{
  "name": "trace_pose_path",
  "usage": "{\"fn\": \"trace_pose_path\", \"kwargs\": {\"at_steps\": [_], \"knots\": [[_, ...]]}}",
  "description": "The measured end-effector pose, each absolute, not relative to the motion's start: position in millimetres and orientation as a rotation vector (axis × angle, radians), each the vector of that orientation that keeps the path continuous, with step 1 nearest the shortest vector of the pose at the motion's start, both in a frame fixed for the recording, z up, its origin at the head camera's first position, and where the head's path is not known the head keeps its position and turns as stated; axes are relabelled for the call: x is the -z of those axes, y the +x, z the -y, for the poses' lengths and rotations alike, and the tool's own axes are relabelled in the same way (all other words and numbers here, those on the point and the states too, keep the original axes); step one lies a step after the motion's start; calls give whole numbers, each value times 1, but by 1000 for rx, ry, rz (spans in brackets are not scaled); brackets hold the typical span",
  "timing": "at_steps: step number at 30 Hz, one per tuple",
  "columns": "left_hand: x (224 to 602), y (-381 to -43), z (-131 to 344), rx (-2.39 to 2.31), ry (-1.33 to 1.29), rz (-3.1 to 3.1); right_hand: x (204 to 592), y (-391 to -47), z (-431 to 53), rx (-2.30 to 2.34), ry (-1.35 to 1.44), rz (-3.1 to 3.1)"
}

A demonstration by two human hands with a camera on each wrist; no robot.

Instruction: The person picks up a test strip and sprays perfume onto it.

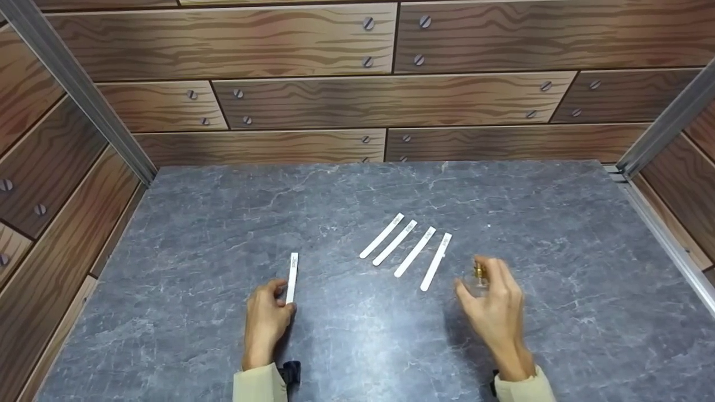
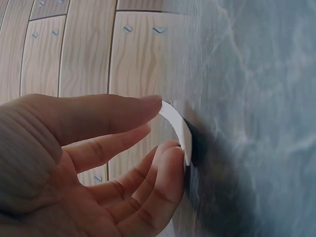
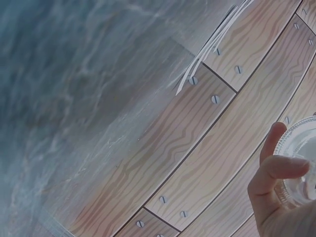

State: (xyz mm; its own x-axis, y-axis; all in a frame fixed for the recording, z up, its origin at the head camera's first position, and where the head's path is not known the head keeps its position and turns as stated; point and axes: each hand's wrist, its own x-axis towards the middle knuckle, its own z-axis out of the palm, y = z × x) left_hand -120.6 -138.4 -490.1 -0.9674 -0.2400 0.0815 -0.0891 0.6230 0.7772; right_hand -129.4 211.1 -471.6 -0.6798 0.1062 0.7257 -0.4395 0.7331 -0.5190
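In the head view, my left hand [image 1: 267, 318] is at the left, holding the lower end of a white paper test strip [image 1: 292, 276] that has small print near its top. The left wrist view shows the strip [image 2: 178, 127] bowed between the thumb and the fingertips, close to the tabletop. My right hand [image 1: 497, 307] is raised over the right part of the table. It grips a small clear glass bottle with a gold neck [image 1: 479, 272], whose round ribbed glass base [image 3: 300, 148] appears in the right wrist view. The fingers hide part of the bottle.
Several similar white paper strips [image 1: 413, 251] lie fanned side by side on the grey marbled table [image 1: 251, 206], between the hands and farther back. Wood-patterned panels [image 1: 301, 44] and metal frame posts [image 1: 84, 84] border the table at the back and sides.
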Motion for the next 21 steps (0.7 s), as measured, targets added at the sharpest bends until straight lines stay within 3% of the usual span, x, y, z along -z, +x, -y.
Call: {"fn": "trace_pose_path", "kwargs": {"at_steps": [21], "knots": [[491,-122,131,1080,304,2735,473,-132,-208,-879,258,2154]]}}
